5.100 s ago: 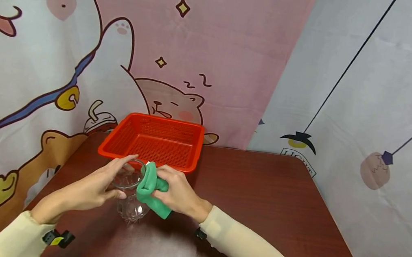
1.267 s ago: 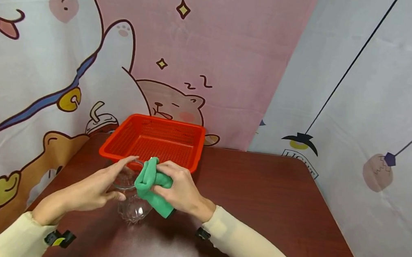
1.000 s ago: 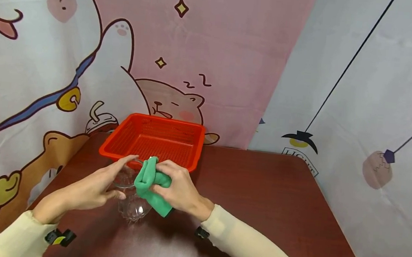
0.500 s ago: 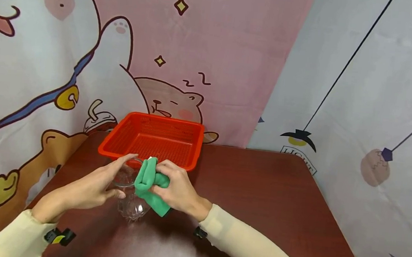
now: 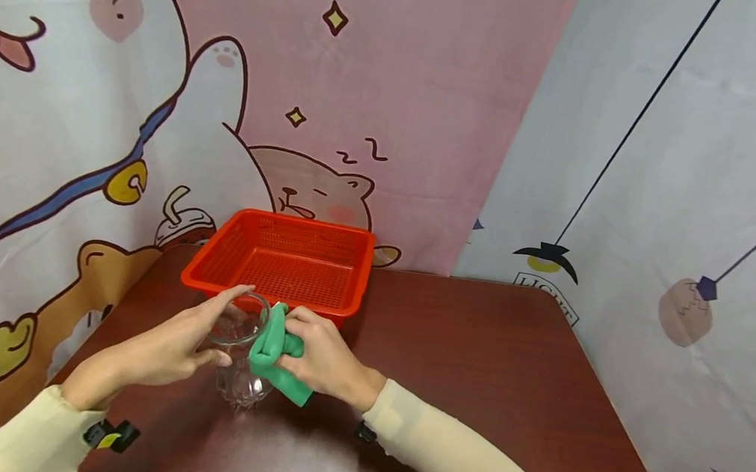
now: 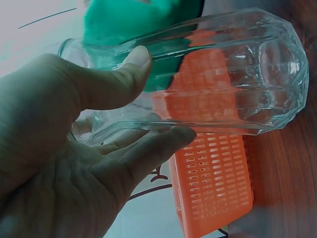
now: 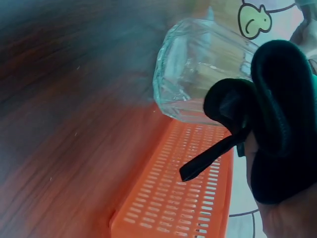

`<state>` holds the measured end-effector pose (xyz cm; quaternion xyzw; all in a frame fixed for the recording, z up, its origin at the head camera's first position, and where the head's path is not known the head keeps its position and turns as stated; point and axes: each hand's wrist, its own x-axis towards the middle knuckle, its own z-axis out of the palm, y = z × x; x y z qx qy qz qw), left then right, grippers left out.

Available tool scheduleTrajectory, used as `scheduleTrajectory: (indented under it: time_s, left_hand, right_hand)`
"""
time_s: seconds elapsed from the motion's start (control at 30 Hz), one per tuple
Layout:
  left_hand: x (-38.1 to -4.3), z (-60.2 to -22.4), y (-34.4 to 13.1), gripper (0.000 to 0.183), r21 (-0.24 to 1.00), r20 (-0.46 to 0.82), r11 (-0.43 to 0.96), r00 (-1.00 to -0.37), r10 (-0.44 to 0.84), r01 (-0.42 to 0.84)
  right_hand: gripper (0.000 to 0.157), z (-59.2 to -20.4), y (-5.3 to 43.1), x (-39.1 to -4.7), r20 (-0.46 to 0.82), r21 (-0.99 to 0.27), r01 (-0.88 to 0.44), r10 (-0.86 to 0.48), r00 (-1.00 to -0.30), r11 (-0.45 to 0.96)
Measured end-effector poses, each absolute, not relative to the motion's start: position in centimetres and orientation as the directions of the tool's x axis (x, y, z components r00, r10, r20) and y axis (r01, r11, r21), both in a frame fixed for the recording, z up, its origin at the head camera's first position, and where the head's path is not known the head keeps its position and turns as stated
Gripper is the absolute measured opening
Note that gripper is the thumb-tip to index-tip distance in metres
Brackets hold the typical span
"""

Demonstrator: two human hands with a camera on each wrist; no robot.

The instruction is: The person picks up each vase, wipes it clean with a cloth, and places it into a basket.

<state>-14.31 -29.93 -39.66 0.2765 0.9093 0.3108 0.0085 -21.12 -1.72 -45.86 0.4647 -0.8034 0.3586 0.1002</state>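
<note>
A cartoon-printed curtain (image 5: 432, 83) hangs behind the basket (image 5: 303, 243), pink straight behind it and pale grey well off to its right. The dark reddish-brown table (image 5: 505, 397) lies under the basket and spreads mostly to its right and toward the person. The basket itself is red, with slotted walls, and stands close to the curtain.

The right sleeve (image 5: 460, 453), cream, comes in from the near right of the basket; the left sleeve (image 5: 36, 435), also cream, from the near left.

The left hand (image 5: 166, 345), just in front of the basket toward its left side, holds the vase (image 5: 240, 385), thumb on one side of the glass and fingers on the other. The right hand (image 5: 330, 355), near the basket's front right corner, grips the cloth (image 5: 266, 361) with bent fingers.

The vase is clear glass, in front of the basket, mouth up, its round rim near the basket's front edge and its faceted base lower down. I cannot tell whether the base touches the table.

The cloth is green and folded, in front of the basket, at the right edge of the vase's rim. How firmly it presses there cannot be told.

A black gadget (image 5: 120, 436) sits at the left cuff, well apart from the basket.
</note>
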Motion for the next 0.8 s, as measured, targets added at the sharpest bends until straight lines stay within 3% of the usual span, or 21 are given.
scheduleTrajectory:
  time_s: [0.23, 0.8]
  left_hand:
    - [-14.2, -39.7, -30.0, 0.114, 0.574, 0.139, 0.658, -0.850, 0.508, 0.487]
    - [-14.3, -39.8, -30.0, 0.114, 0.576, 0.144, 0.658, -0.852, 0.503, 0.485]
  right_hand:
    - [0.038, -46.1, -1.3, -21.1, 0.378, -0.367, -0.833, -0.751, -0.541, 0.414]
    - [0.027, -48.9, -0.6, -21.8, 0.129, -0.142, -0.855, -0.847, -0.516, 0.499]
